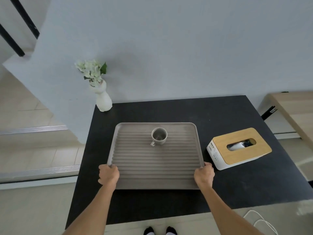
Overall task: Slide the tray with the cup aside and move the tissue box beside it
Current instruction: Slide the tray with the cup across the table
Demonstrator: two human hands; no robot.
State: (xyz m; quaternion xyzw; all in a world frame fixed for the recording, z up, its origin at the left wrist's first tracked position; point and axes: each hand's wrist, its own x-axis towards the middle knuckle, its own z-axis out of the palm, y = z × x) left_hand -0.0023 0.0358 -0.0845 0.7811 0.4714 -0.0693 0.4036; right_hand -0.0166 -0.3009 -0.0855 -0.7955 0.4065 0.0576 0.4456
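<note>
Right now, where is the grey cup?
In the head view the small grey cup stands upright on the ribbed grey tray, near its far edge, left of the wooden-topped tissue box.

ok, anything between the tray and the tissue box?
Nothing. Head view shows only bare black tabletop between the tray's right edge and the tissue box.

Left hand (108, 173) and right hand (204, 174) grip the ribbed tray's (155, 167) near side edges, fingers (208, 164) curled over the rim. Beyond them stands the cup (159, 136); right of the right hand's fingers, the tissue box (238, 148) rests on the dark worktop (220, 112).
</note>
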